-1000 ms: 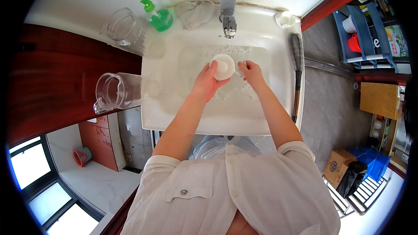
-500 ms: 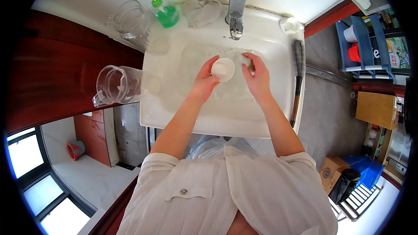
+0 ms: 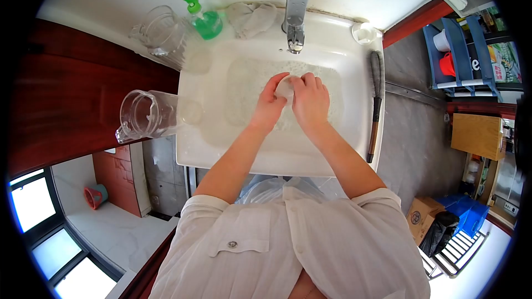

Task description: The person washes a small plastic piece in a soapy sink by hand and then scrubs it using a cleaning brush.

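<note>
Far left, a jug (image 3: 148, 116) stands by the basin (image 3: 260, 152); behind it, the soap bottle (image 3: 208, 25), green, pump up, and the cloth (image 3: 252, 20), bunched near the wall.

Your left hand (image 3: 267, 108) grips the cup (image 3: 284, 87) from its left side. Probably best used as the steady one: light, even hold, since wet sides would slip. Work low over the water (image 3: 260, 72), so a dropped cup falls only a little way.

The cup: between your two hands, above the basin; white, rounded, much of it behind your fingers. Inside and any marks: too covered to tell.

Your right hand (image 3: 310, 99) curls in at the cup's right side; you'd do well with small turns and gentle pressure. Cannot tell whether its fingers close on anything else.

Far right, the brush (image 3: 377, 102) lies along the basin's rim
</note>
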`<move>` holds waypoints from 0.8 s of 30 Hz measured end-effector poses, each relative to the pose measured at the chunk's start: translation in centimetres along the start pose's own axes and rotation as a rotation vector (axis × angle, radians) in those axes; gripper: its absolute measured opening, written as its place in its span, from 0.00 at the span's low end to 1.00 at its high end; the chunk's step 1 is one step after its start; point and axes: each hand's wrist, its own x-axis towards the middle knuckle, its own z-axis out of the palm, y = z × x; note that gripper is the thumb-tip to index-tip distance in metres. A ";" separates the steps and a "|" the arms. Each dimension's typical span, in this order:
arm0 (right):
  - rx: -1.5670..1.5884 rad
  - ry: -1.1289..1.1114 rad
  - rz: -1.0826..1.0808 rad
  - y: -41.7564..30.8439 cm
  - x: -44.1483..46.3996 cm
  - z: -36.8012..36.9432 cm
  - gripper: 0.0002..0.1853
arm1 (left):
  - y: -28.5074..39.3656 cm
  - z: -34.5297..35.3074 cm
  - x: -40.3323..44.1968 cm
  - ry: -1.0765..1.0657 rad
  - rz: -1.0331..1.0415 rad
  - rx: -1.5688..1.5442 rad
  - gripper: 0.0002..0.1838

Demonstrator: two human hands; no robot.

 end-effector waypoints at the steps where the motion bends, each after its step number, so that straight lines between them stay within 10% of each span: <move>1: -0.003 -0.002 0.001 -0.1 0.1 0.1 0.13 | -0.1 0.1 0.0 -0.002 -0.001 -0.003 0.33; 7: 0.677 0.116 0.315 -0.5 0.2 -0.4 0.11 | 0.3 -0.3 0.4 -0.038 0.019 0.010 0.32; 13: 0.408 0.179 -0.318 2.3 1.4 0.0 0.10 | 0.5 -0.1 0.1 -0.100 -0.041 0.126 0.33; 24: 0.409 -0.140 0.423 1.8 2.3 -0.5 0.13 | 1.6 0.9 1.1 0.095 0.230 0.115 0.32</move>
